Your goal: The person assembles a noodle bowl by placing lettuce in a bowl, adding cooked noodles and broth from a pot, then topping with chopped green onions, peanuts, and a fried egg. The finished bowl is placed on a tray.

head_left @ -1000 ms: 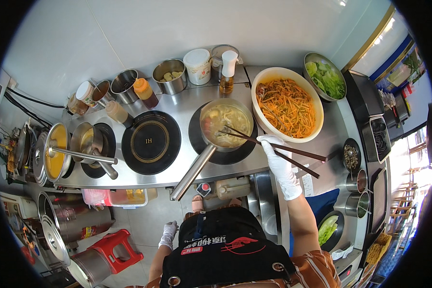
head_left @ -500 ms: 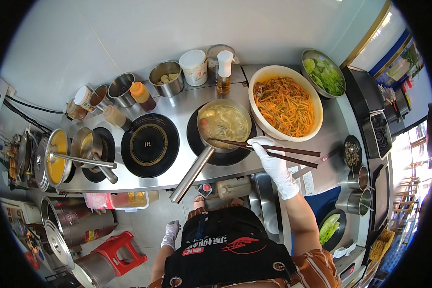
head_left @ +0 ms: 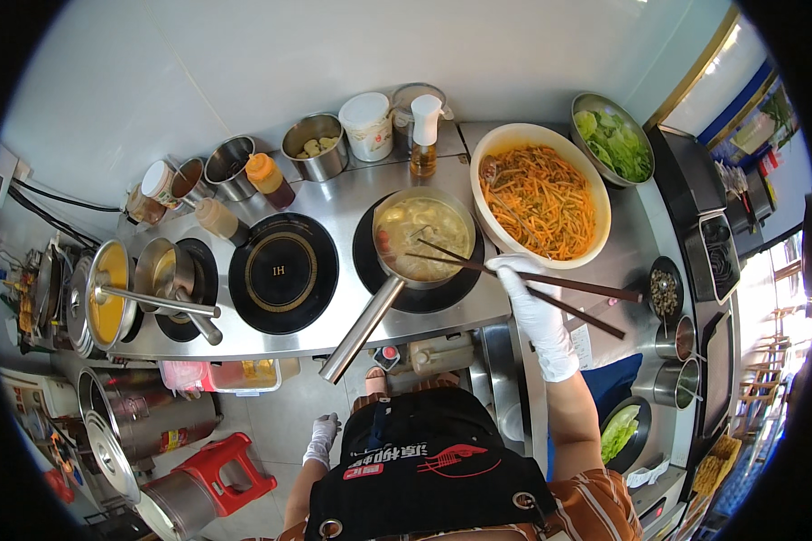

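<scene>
My right hand [head_left: 534, 311], in a white glove, is closed round a pair of long brown chopsticks [head_left: 478, 265]. Their tips are apart and dip into a steel saucepan [head_left: 464, 212] of soup [head_left: 421, 233] with pale strands and a red piece in it. The pan sits on a black round hob plate [head_left: 364, 261], its long handle [head_left: 364, 330] slanting toward me. Away from the counter, my left hand [head_left: 322, 439], also gloved, hangs low by my side with loose fingers and nothing seen in it.
A cream bowl of shredded orange vegetables [head_left: 599, 230] stands right of the pan, with a bowl of lettuce [head_left: 651, 162] beyond. An oil bottle [head_left: 424, 144], white tub [head_left: 367, 126] and sauce bottles [head_left: 269, 180] line the wall. Another hob plate [head_left: 283, 311] lies left; a small pot [head_left: 167, 270] is farther left.
The chopsticks' tips have spread and shifted rightward and up within the pan. My right hand has moved slightly right with them. My left hand stays low.
</scene>
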Tool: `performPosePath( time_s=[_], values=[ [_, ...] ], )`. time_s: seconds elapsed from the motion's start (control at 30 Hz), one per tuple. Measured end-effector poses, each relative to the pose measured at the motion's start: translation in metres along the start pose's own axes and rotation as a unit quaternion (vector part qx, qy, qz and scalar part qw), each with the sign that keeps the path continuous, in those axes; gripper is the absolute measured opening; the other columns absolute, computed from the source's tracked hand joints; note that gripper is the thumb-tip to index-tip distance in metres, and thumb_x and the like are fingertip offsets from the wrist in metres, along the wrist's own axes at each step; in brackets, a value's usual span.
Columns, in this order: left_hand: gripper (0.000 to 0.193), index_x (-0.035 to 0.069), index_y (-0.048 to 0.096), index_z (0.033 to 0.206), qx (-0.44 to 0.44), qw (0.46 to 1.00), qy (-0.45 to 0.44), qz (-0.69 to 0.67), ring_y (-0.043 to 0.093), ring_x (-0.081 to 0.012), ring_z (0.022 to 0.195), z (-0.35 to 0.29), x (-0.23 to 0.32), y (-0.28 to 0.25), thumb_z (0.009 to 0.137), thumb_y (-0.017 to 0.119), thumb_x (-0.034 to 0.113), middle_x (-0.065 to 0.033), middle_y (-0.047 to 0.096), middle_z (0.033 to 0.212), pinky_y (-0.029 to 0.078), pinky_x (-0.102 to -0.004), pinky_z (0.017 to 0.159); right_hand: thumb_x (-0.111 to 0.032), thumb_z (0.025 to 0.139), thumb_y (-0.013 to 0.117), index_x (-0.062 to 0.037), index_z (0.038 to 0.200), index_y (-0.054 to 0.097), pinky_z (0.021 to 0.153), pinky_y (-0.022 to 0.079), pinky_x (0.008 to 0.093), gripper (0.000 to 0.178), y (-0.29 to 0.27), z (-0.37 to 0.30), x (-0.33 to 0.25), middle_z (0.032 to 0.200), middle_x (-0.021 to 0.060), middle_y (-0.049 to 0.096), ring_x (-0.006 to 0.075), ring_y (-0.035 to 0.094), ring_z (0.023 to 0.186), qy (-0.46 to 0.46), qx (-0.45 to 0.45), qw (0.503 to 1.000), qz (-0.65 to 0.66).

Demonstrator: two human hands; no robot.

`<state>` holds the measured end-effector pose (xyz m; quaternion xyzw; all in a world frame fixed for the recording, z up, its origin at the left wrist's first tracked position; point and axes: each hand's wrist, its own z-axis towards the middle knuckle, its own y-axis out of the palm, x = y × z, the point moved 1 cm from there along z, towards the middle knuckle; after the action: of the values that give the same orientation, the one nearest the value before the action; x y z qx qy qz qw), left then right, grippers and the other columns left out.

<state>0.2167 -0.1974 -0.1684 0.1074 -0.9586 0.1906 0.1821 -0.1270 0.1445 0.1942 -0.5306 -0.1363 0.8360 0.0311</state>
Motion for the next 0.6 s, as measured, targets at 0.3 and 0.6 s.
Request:
performPosePath(
  time_s=[0.3, 0.6],
  values=[
    [0.032, -0.004, 0.061, 0.103, -0.003, 1.000, 0.000, 0.002, 0.062, -0.0192, 0.062, 0.000, 0.001, 0.002, 0.092, 0.056, 0.026, -0.0124, 0.068, 0.081, 0.049, -0.0319, 0.057, 0.002, 0.084, 0.064, 0.0013, 0.094, 0.066, 0.076, 0.049, 0.0251, 0.010, 0.016, 0.012, 0.020, 0.091, 0.0089, 0.066, 0.0163, 0.063, 0.084, 0.069, 0.023, 0.997, 0.028],
    [0.033, -0.007, 0.060, 0.103, -0.007, 1.000, -0.008, -0.009, 0.063, -0.0204, 0.067, -0.002, -0.013, -0.001, 0.092, 0.056, 0.024, -0.0135, 0.067, 0.082, 0.051, -0.0321, 0.059, 0.003, 0.085, 0.063, 0.0022, 0.097, 0.066, 0.082, 0.049, 0.0279, 0.012, 0.022, 0.021, 0.024, 0.092, 0.0095, 0.067, 0.0197, 0.063, 0.088, -0.019, 0.071, 0.996, -0.044]
  ],
)
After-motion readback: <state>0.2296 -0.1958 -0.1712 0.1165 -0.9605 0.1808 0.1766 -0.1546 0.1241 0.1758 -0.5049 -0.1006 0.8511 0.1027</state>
